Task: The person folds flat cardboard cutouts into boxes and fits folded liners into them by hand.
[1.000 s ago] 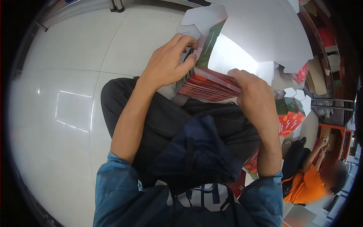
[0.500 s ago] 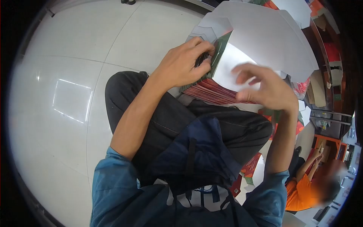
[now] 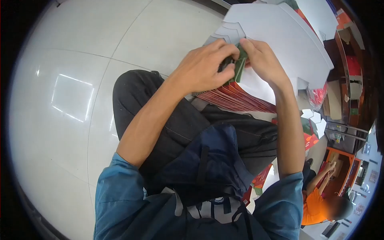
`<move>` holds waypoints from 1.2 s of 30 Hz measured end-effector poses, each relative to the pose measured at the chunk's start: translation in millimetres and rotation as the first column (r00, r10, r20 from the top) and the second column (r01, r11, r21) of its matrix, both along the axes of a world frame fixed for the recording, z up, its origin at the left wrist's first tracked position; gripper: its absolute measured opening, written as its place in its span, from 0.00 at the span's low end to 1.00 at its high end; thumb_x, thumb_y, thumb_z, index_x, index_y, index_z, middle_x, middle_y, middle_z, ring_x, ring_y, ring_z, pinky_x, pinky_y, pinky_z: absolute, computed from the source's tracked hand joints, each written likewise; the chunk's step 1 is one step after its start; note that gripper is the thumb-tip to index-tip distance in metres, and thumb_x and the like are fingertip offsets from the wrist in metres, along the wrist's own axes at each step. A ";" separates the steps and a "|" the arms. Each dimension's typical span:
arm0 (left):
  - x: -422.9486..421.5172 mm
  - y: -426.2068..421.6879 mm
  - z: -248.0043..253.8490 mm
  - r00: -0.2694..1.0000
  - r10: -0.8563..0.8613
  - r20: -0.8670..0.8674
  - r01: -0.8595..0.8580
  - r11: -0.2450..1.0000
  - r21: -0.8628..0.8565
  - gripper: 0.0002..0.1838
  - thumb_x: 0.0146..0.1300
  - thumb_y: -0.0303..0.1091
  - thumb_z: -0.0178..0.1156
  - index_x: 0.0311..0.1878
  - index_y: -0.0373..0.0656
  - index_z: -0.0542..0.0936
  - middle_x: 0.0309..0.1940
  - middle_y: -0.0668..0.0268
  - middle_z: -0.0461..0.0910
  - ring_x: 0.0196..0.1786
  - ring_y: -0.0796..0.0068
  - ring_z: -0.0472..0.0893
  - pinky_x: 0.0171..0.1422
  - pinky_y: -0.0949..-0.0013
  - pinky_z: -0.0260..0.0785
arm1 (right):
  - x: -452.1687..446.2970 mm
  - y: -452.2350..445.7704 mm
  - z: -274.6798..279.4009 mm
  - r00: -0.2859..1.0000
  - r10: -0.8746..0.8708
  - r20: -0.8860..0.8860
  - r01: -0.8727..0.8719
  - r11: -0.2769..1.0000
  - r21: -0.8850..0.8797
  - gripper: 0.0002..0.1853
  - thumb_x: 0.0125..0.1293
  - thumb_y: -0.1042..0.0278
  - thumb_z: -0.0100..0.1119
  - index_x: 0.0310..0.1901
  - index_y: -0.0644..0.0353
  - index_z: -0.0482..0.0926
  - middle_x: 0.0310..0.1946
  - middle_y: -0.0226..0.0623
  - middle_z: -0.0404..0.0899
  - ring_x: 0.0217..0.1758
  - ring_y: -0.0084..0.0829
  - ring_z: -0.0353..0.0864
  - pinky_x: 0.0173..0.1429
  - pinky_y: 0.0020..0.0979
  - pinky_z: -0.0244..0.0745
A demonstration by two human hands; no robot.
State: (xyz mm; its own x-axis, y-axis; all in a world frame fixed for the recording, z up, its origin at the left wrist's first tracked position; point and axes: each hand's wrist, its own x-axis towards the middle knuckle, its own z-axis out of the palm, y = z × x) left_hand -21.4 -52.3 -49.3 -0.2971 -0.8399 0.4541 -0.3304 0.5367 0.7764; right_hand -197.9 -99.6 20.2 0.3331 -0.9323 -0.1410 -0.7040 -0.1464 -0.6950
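A thick stack of printed cardboard sheets (image 3: pixel 240 98) lies in front of my knees, with red and green edges and white faces upward. My left hand (image 3: pixel 210 66) is curled over the stack's near left corner, thumb and fingers closed around something small and dark that the fingers mostly hide. Just to its right, my right hand (image 3: pixel 264 62) pinches the green edge of the top cardboard sheet (image 3: pixel 276 24) between thumb and fingers. The two hands are close together at that green edge. Grey stepped flaps (image 3: pixel 230 32) stick out beyond my left hand.
Pale glossy floor tiles (image 3: pixel 68 132) spread to the left. At the right are a clear plastic bag with red contents (image 3: pixel 318 96), more printed cardboard (image 3: pixel 312 128) and shelving (image 3: pixel 348 80). A person in an orange top (image 3: pixel 316 206) sits at the lower right, beside an orange-framed shelf (image 3: pixel 340 160).
My right hand has moved up and left from above the sheet to the green edge, closing on it. My left hand has shifted slightly right. The top sheet's edge has bent.
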 end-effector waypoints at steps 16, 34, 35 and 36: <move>-9.5 -4.7 -6.4 0.991 -0.002 -0.135 0.004 1.000 0.011 0.15 0.62 0.29 0.58 0.52 0.40 0.76 0.45 0.59 0.79 0.46 0.62 0.80 0.54 0.62 0.71 | -127.5 68.4 14.6 0.843 -0.498 -0.201 0.324 0.771 -0.549 0.18 0.69 0.58 0.54 0.34 0.69 0.73 0.31 0.60 0.78 0.36 0.62 0.77 0.43 0.47 0.72; -149.9 51.8 92.3 0.721 -0.073 0.689 0.020 0.996 0.085 0.18 0.61 0.38 0.64 0.51 0.39 0.79 0.31 0.52 0.83 0.36 0.50 0.84 0.41 0.54 0.73 | -123.3 114.6 -74.9 0.334 -0.363 0.870 0.428 0.881 0.203 0.09 0.70 0.69 0.61 0.45 0.64 0.74 0.23 0.27 0.76 0.22 0.15 0.72 0.24 0.20 0.66; -154.8 50.7 91.9 0.719 -0.094 0.689 0.010 0.992 0.124 0.18 0.61 0.38 0.64 0.51 0.38 0.79 0.29 0.52 0.83 0.34 0.49 0.84 0.39 0.54 0.74 | -123.9 115.4 -75.3 0.338 -0.395 0.854 0.428 0.873 0.235 0.12 0.68 0.68 0.62 0.47 0.65 0.73 0.25 0.28 0.76 0.22 0.16 0.72 0.24 0.20 0.67; -157.6 49.4 91.5 0.707 -0.076 0.703 0.004 0.995 0.104 0.18 0.61 0.37 0.64 0.51 0.38 0.78 0.29 0.50 0.83 0.34 0.48 0.84 0.38 0.54 0.74 | -123.9 115.6 -76.2 0.339 -0.399 0.852 0.428 0.872 0.238 0.13 0.68 0.67 0.63 0.47 0.65 0.73 0.25 0.29 0.76 0.23 0.16 0.73 0.25 0.21 0.68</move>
State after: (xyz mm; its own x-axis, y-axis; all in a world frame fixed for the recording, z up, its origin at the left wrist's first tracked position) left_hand -178.9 -2.9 42.1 -0.5342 -0.8450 0.0229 -0.7808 0.5036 0.3697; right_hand -321.7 16.0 -56.0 -0.1674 -0.9859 -0.0043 0.2807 -0.0435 -0.9588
